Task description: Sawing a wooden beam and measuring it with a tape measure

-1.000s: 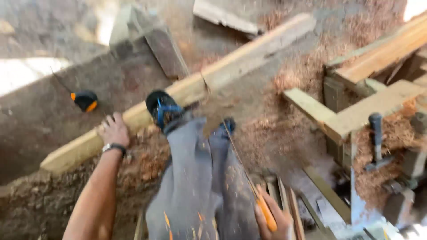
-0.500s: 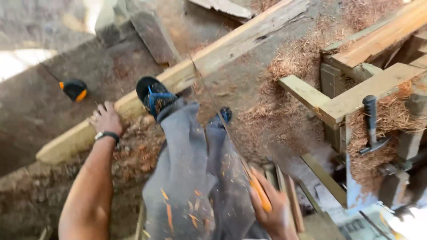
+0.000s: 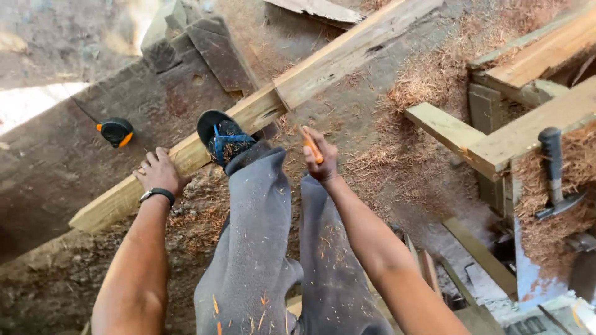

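The right hand (image 3: pixel 321 162) rose, lifting the orange pencil (image 3: pixel 312 147) up.

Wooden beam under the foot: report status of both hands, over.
Left hand flat on wooden beam. Right hand grips orange pencil. Sandalled foot pins beam; tape measure lies apart.

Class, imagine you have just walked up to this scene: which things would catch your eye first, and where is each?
A long pale wooden beam runs slantwise across the dirt, pinned by a foot in a blue-strapped sandal at centre. The left hand rests on the beam, while the right hand grips an orange pencil-like tool. A black and orange tape measure lies on the left, and a hammer rests among wood shavings on the right.
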